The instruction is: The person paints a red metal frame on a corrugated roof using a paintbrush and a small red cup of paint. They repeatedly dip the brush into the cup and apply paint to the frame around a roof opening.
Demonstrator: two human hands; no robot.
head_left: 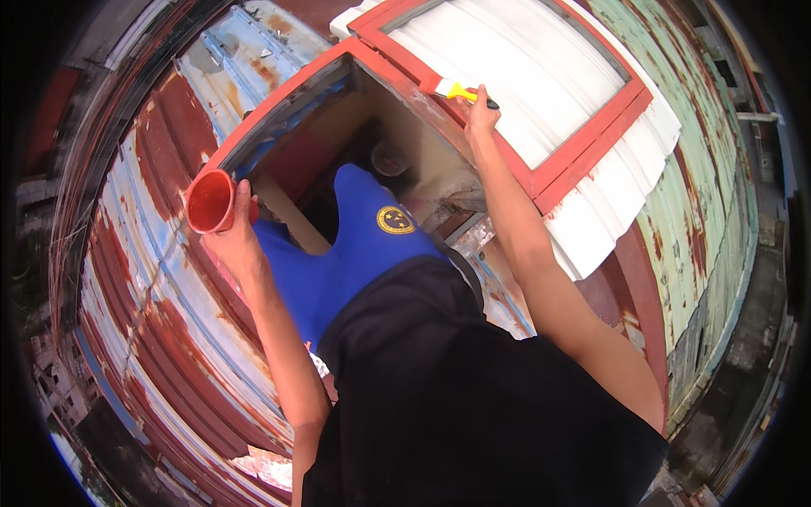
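The left hand (pixel 240 232) grips a cup (pixel 209 201); well apart, the right hand (pixel 480 111) clamps a brush (pixel 457 90) seemingly touching the frame (pixel 591 148).

The opening (pixel 325 139) lies between cup (pixel 210 201) and paintbrush (pixel 454 89).

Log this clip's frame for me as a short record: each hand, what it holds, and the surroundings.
Left hand: gripping a red cup, tilted, its inside red
Right hand: gripping a paintbrush with a yellow handle and red-tipped bristles
Brush position: bristles at a red frame; exact contact unclear
Frame: surrounds a white corrugated panel
Opening: red-rimmed hatchway, left of the frame
Surroundings: rust-patched metal roofing
Clothing: black top, blue bottoms
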